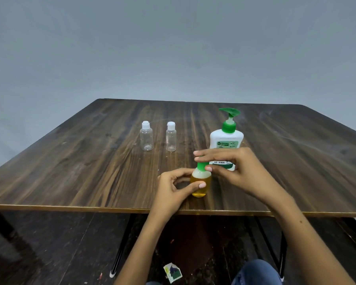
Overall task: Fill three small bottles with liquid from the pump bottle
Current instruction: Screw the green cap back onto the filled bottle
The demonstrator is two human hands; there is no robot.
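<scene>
The filled bottle (200,183) is standing upright near the table's (70,171) near edge, its long axis vertical and green cap (201,166) pointing up, with the left hand (174,187) gripping its amber body and the right hand (232,167) pinching the cap. The right hand is hiding the lower label of the pump bottle (226,138), whose spout is pointing left, and its print is too small to read. Two clear bottles (146,136) are standing farther left on the dark wood-grain top before a plain grey wall (173,48).

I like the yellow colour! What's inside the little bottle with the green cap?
The little bottle holds yellow-orange liquid up to about its shoulder. The left hand grips its body and the right hand pinches the green cap, so fingers cover part of it.
</scene>
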